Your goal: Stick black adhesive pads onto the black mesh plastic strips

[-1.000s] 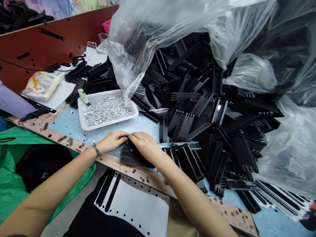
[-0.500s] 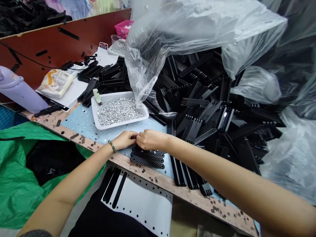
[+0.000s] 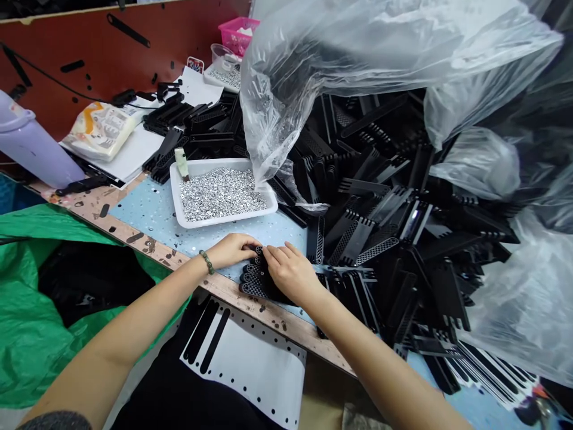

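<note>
Your stack of black strips (image 3: 251, 282) sits at the lower middle of the frame, right on the near edge of the counter (image 3: 147, 210). It's matte plastic, long and flat with rounded ends and a mesh of tiny holes. I count about four ends poking out at the left, and the rest is hidden under your palm.

Your left hand (image 3: 233, 249) has its fingers curled down onto the upper left end of the stack. I can't tell whether it's actually pinching a strip or just resting there. One green bead bracelet (image 3: 206, 261) is on that wrist. Your right hand (image 3: 293, 273) lies mostly open and flat on top of the stack, with its fingers stretched toward the left hand's fingertips and nearly touching them.

Just above your hands is one white tray (image 3: 178, 200), a shallow rectangle full of glittery silver bits. To the right is a big jumbled pile of black toothed parts (image 3: 394, 209), way too many to count, spilling out from under a crinkly clear plastic bag (image 3: 358, 48). One smooth lavender bottle (image 3: 31, 146) is at the left edge, and there's a green bag (image 3: 27, 334) at the lower left. A white sheet (image 3: 259, 370) with punched dots and slots is at the bottom centre.
</note>
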A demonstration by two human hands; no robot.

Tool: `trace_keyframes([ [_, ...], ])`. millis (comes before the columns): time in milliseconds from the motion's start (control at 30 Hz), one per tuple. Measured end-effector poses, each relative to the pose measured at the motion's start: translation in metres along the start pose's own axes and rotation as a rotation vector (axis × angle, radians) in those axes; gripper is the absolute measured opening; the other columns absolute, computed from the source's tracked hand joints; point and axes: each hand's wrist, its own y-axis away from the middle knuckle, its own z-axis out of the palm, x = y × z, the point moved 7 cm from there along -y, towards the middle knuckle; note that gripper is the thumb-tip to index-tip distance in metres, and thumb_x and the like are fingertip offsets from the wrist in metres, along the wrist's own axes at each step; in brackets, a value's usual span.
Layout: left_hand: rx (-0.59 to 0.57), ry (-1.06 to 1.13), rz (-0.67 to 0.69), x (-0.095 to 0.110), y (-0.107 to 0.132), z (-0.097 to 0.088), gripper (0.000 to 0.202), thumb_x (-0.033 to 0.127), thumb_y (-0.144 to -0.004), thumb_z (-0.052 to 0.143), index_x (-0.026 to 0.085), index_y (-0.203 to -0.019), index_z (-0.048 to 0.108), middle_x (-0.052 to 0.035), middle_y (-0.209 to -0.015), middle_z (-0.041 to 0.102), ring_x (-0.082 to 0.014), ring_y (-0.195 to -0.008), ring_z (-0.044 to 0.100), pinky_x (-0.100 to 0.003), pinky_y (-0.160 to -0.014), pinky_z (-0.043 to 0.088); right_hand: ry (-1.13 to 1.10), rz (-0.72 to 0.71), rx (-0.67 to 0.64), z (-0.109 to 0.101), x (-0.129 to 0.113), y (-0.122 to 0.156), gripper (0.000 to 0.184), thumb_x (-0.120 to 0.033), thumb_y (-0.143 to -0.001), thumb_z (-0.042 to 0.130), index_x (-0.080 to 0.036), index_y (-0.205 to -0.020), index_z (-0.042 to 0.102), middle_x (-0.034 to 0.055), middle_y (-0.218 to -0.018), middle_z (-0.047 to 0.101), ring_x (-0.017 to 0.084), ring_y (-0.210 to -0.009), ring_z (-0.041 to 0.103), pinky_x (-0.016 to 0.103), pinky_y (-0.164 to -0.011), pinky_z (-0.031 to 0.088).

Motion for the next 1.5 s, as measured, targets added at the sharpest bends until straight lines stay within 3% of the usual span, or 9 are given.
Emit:
trace_keyframes([
  [100, 0.005, -0.003, -0.003, 0.0, 0.0, 0.0, 0.027, 0.013, -0.08, 0.06, 0.014, -0.105, 0.071, -0.0062, -0.098, 0.074, -0.0173, -0.082, 0.066, -0.029, -0.081, 0.051, -0.05, 0.08, 0.004, 0.001, -0.006, 0.002, 0.035, -0.011, -0.09, 0.046, -0.004, -0.122, 0.059, 0.0154, -0.11, 0.067, 0.023, -0.091, 0.058, 0.045, -0.096, 0.039],
  [300, 0.002, -0.007, -0.005, 0.001, 0.002, 0.0, 0.028, 0.014, -0.08, 0.06, 0.014, -0.107, 0.07, -0.0059, -0.098, 0.074, -0.0173, -0.081, 0.066, -0.029, -0.08, 0.051, -0.111, 0.167, -0.089, -0.004, -0.008, -0.004, 0.033, -0.013, -0.089, 0.046, -0.008, -0.117, 0.063, 0.0132, -0.099, 0.07, 0.024, -0.088, 0.059, 0.051, -0.101, 0.035],
  [433, -0.002, -0.008, 0.0, 0.001, 0.002, 0.0, 0.028, 0.013, -0.081, 0.06, 0.015, -0.106, 0.07, -0.0051, -0.097, 0.073, -0.0166, -0.08, 0.066, -0.029, -0.079, 0.05, -0.229, 0.27, -0.123, -0.005, 0.002, -0.004, 0.03, -0.01, -0.088, 0.045, -0.012, -0.108, 0.066, 0.0106, -0.098, 0.07, 0.022, -0.088, 0.062, 0.049, -0.102, 0.038],
  [533, -0.003, -0.004, 0.004, 0.001, 0.002, 0.001, 0.027, 0.014, -0.081, 0.06, 0.013, -0.106, 0.07, -0.0057, -0.096, 0.073, -0.0167, -0.08, 0.065, -0.028, -0.079, 0.05, -0.3, 0.316, -0.081, -0.006, 0.007, -0.002, 0.033, -0.008, -0.087, 0.042, -0.013, -0.111, 0.065, 0.0091, -0.102, 0.07, 0.02, -0.091, 0.063, 0.046, -0.105, 0.038],
  [700, -0.011, -0.003, 0.006, 0.0, 0.0, 0.001, 0.027, 0.013, -0.081, 0.06, 0.014, -0.106, 0.07, -0.0055, -0.097, 0.073, -0.0173, -0.083, 0.066, -0.028, -0.079, 0.05, -0.305, 0.279, -0.088, -0.003, 0.006, -0.001, 0.037, -0.007, -0.087, 0.043, -0.015, -0.116, 0.063, 0.0098, -0.104, 0.069, 0.022, -0.094, 0.062, 0.051, -0.104, 0.038],
  [967, -0.006, 0.007, 0.038, 0.002, 0.001, 0.002, 0.025, 0.013, -0.082, 0.061, 0.013, -0.105, 0.07, -0.0071, -0.101, 0.073, -0.0192, -0.091, 0.066, -0.03, -0.085, 0.049, -0.33, 0.268, -0.081, 0.0, 0.008, -0.002, 0.041, -0.007, -0.087, 0.041, -0.015, -0.122, 0.06, 0.0092, -0.109, 0.068, 0.021, -0.097, 0.06, 0.05, -0.107, 0.036],
  [1233, -0.024, -0.015, 0.036, 0.002, 0.002, 0.002, 0.023, 0.015, -0.083, 0.061, 0.015, -0.104, 0.07, -0.0052, -0.101, 0.073, -0.0188, -0.094, 0.066, -0.028, -0.087, 0.048, -0.323, 0.243, -0.158, -0.001, 0.007, -0.003, 0.041, -0.007, -0.087, 0.042, -0.016, -0.121, 0.062, 0.0083, -0.107, 0.068, 0.024, -0.096, 0.058, 0.053, -0.107, 0.036],
  [1367, -0.032, -0.042, 0.06, 0.003, 0.003, 0.003, 0.023, 0.015, -0.084, 0.061, 0.016, -0.105, 0.07, -0.0049, -0.103, 0.073, -0.0189, -0.096, 0.065, -0.028, -0.089, 0.047, -0.318, 0.238, -0.179, -0.003, 0.004, -0.002, 0.042, -0.006, -0.086, 0.042, -0.011, -0.123, 0.061, 0.0125, -0.11, 0.066, 0.026, -0.099, 0.057, 0.056, -0.107, 0.035],
  [1500, -0.012, -0.071, 0.068, 0.004, 0.004, 0.003, 0.023, 0.015, -0.084, 0.06, 0.017, -0.105, 0.07, -0.0046, -0.102, 0.073, -0.019, -0.095, 0.066, -0.029, -0.087, 0.048, -0.481, 0.287, -0.174, 0.003, 0.01, 0.0, 0.045, -0.004, -0.085, 0.04, -0.015, -0.122, 0.062, 0.0104, -0.109, 0.065, 0.023, -0.099, 0.059, 0.054, -0.107, 0.036],
])
